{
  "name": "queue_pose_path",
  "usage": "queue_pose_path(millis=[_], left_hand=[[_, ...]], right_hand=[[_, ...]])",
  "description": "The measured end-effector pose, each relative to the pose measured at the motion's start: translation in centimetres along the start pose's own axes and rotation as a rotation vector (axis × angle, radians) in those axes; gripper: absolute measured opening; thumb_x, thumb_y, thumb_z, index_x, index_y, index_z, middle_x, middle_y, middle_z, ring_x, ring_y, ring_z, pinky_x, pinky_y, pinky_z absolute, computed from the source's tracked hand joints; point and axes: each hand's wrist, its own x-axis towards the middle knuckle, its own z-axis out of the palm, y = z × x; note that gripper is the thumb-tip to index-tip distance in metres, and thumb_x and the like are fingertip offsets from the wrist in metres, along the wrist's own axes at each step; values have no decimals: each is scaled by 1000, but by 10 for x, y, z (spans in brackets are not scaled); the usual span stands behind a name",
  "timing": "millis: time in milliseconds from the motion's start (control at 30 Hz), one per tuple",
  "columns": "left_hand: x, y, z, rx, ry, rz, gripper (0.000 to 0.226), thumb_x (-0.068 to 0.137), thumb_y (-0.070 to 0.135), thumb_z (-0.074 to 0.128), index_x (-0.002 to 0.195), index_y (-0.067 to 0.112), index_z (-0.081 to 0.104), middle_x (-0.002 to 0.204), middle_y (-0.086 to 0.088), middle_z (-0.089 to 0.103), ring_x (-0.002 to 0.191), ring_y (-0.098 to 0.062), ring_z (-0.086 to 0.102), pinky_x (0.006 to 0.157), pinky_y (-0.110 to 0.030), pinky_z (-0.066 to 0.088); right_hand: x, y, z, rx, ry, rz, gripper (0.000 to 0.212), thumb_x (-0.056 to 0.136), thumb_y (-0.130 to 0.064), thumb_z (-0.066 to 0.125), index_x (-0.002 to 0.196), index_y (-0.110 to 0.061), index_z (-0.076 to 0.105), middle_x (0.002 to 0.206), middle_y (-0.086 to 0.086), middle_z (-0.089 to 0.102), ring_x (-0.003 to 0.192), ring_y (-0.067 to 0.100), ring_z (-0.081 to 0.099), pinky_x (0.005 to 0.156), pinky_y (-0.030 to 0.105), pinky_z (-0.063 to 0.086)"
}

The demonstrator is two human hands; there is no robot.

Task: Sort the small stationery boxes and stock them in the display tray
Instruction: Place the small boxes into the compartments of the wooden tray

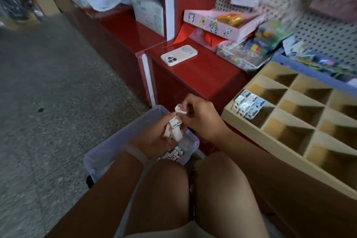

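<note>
Left hand grips a bunch of small white boxes above one clear plastic bin; right hand pinches one box. Right of the bin, one display tray holds stocked boxes in one compartment.

the display tray runs off the right edge. prints on the small boxes are unreadable. the left forearm hides much of the clear bin.

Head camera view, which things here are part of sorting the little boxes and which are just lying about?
Part of the job:
small boxes held in left hand
one box pinched by right hand
clear bin
display tray
stocked boxes

Lying about:
phone
pink box
toy packs
tissue box
</note>
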Motion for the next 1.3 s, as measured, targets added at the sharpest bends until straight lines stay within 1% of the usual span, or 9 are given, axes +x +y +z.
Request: queue_pose_path(millis=[100,233,333,500,633,767,867,933,1300], left_hand=[[-6,1,24,73,-38,-15,15,98,23,47,87,18,57,72,6,61,56,-1,61,50,-13,47],[-14,6,52,194,-33,1,40,97,22,44,68,23,72,61,4,50,50,-3,47,42,-15,24],[-10,6,64,242,-84,-13,26,96,27,46,89,18,69,65,0,59,52,-4,48,43,-16,20],[-6,4,89,489,-26,-96,14,94,24,51,95,15,61,68,-2,60,51,-5,51,38,-14,25],[0,1,106,556,-55,-130,13,95,23,49,98,15,59,65,-1,60,49,-5,53,36,-13,23],[9,0,113,495,-63,-152,11,95,23,50,94,16,59,71,-5,62,49,-7,55,34,-12,24],[20,-2,115,389,4,-142,14,95,26,49,95,19,61,67,-2,64,60,-9,55,36,-11,24],[28,-2,116,292,60,-143,15,95,29,48,93,19,59,71,-3,61,65,-10,52,35,-10,22],[42,0,118,172,57,-113,18,97,32,44,92,20,57,81,-4,53,68,-8,45,37,-9,24]], right_hand=[[-15,4,-17,-93,50,-33,18,78,-12,73,84,-8,56,79,2,60,71,14,53,62,26,40],[-29,11,-41,-96,18,-85,18,80,-14,72,96,-10,63,95,0,67,85,12,61,74,21,45],[-40,14,-61,-56,2,-64,16,86,-11,65,102,-11,66,94,-12,65,85,-2,59,74,7,41],[-54,31,-87,-105,-83,-27,40,85,-14,68,124,-12,58,105,0,69,94,8,63,85,21,47],[-65,42,-100,-70,-98,-45,28,83,-16,70,110,-10,67,96,-4,69,89,3,61,79,21,49],[-69,54,-107,-153,77,22,17,80,-19,73,96,-14,72,81,-24,56,78,-16,54,65,3,38],[-64,67,-110,-393,278,225,27,82,-29,67,107,-17,69,96,-3,63,95,12,60,73,26,48],[-59,70,-113,-530,239,359,37,87,-34,61,117,-13,63,112,6,55,109,24,49,77,35,47],[-36,76,-102,-695,87,408,42,92,-42,49,117,-10,59,125,8,39,115,25,39,85,35,41]])
